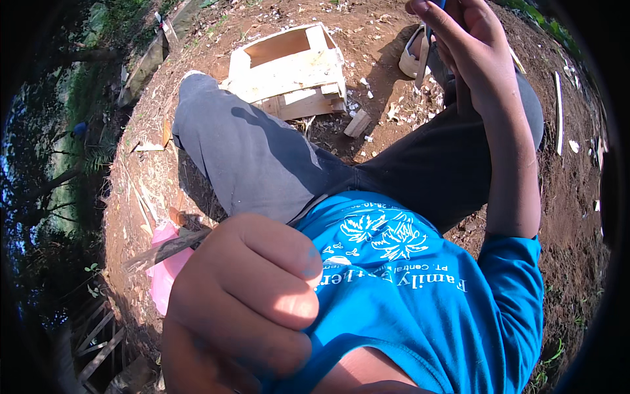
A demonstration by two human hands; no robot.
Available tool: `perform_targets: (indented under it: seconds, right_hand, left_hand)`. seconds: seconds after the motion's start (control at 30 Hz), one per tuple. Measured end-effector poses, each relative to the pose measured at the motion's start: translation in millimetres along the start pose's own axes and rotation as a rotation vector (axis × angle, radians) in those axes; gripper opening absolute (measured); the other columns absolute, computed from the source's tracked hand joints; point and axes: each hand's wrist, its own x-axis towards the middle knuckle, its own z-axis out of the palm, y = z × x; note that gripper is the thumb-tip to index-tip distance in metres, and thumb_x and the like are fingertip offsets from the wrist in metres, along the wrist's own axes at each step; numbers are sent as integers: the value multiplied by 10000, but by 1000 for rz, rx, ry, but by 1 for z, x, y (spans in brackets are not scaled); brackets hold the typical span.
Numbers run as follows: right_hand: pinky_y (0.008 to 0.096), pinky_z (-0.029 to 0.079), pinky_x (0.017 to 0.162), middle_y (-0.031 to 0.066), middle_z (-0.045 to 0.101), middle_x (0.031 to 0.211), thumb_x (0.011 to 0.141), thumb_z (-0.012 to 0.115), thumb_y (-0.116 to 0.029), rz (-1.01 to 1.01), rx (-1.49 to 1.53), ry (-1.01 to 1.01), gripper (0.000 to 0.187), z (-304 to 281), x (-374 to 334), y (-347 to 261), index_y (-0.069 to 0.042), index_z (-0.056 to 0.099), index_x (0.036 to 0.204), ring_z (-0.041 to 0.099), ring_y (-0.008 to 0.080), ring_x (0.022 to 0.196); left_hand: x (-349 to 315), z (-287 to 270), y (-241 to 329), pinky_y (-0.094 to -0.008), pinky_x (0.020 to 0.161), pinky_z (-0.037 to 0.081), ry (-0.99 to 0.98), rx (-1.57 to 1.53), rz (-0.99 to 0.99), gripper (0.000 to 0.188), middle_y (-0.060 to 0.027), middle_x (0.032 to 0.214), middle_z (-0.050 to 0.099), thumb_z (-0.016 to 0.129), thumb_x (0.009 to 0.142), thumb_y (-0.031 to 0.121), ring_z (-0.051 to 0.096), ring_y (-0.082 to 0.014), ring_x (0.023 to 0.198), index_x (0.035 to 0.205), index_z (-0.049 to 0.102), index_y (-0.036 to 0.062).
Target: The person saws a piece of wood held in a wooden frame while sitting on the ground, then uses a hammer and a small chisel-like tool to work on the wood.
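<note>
My left hand (pixel 246 295) is close to the camera at the lower left, fingers curled into a fist. From behind its knuckles a flat grey-brown strip (pixel 164 253) sticks out to the left, across a pink plastic bag (pixel 164 282); whether the fist grips it is hidden. At the upper right, my raised right hand (pixel 469 49) has its fingers bent round a slim object with a blue part (pixel 440 5), cut off by the picture's edge. Between my legs stands an open box of pale wood (pixel 289 79).
White chips and a short wood offcut (pixel 357 123) lie on brown soil in front of me. A sandalled foot (pixel 412 56) is beyond my right leg. A long pale stick (pixel 558 111) lies at the far right. Dark plants (pixel 59 164) border the left side.
</note>
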Motion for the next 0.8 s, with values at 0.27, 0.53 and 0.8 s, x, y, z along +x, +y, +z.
perform_targets:
  seconds: [0.27,0.53,0.8]
  right_hand:
    - [173,325,454,-57,574,821,978,722,-202,-10,-22,66,416,11,-11,-11,-31,548,1316,427,-13,528]
    - [172,310,438,-58,562,805,966,737,-208,34,-75,102,477,23,-16,-20,-22,531,1354,412,-14,509]
    - [168,302,430,-59,565,805,956,750,-228,23,-70,95,497,30,-19,-22,-9,532,1345,408,-19,506]
  left_hand:
    - [-2,-10,3,-299,477,318,-311,-366,-196,190,-21,708,529,696,906,317,446,-155,520,909,664,130]
    - [16,-39,6,-313,468,291,-496,-557,-568,341,-27,661,480,690,900,413,410,-172,489,801,622,94]
    - [16,-41,0,-319,470,288,-521,-583,-614,439,-29,655,461,690,896,460,407,-177,484,735,600,61]
